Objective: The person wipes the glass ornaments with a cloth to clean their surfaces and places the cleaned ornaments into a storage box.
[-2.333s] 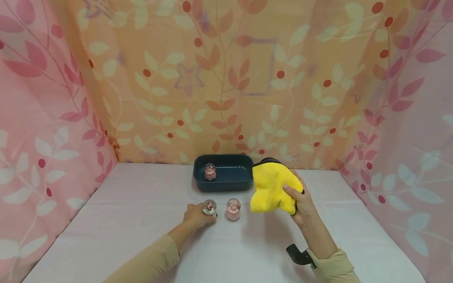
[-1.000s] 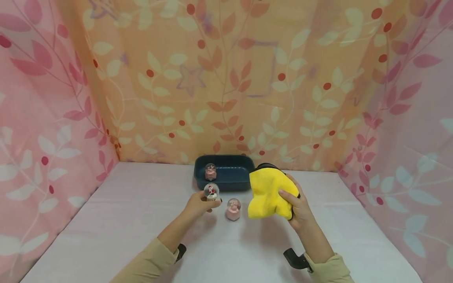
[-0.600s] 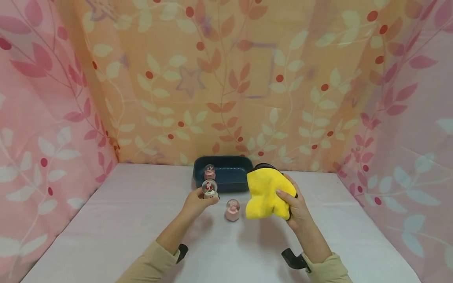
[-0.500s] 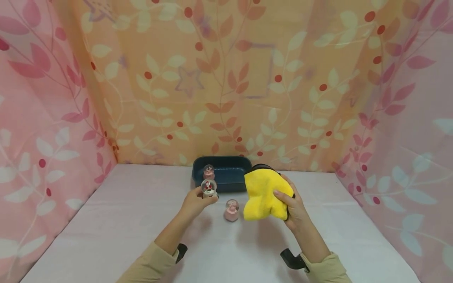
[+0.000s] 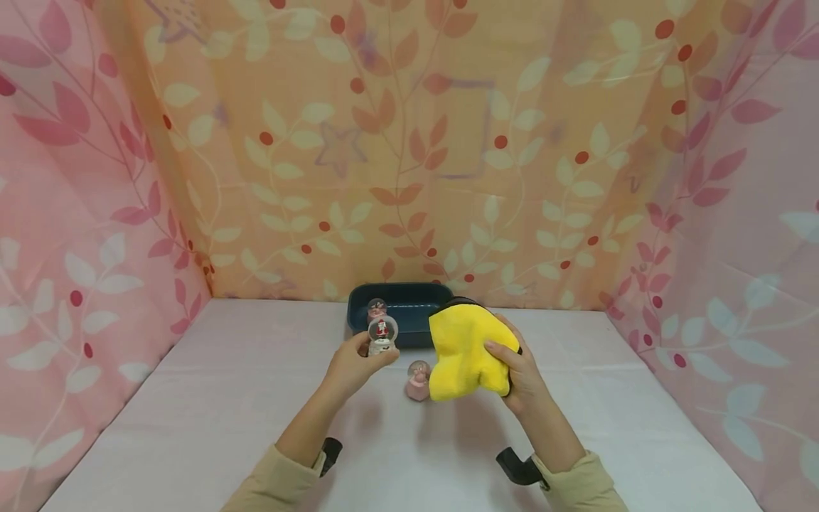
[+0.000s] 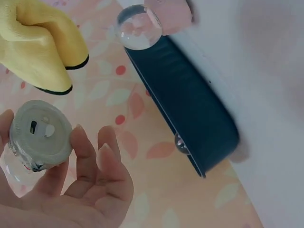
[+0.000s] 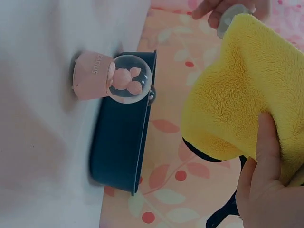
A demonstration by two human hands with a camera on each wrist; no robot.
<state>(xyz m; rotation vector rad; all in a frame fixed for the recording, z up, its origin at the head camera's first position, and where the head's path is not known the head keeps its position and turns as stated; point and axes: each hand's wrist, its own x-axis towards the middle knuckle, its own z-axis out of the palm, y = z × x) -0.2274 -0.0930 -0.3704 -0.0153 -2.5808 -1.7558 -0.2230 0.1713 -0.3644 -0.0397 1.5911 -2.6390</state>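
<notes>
Holding globe [image 5: 382, 337] in left hand [image 5: 352, 365], dome [image 5: 382, 328] up, lower middle of head frame. Gripping cloth [image 5: 467, 348] in right hand [image 5: 523, 371], to right of globe in frame: near, roughly level, not touching.

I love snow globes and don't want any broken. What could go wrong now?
The Santa snow globe might slip and break: it is up off the table, pinched in the left fingers. The yellow fleecy cloth, held near the upright pink snow globe, could brush it and tip it over. If the Santa one goes into the dark blue tray, it might clink against the snow globe already inside.
</notes>
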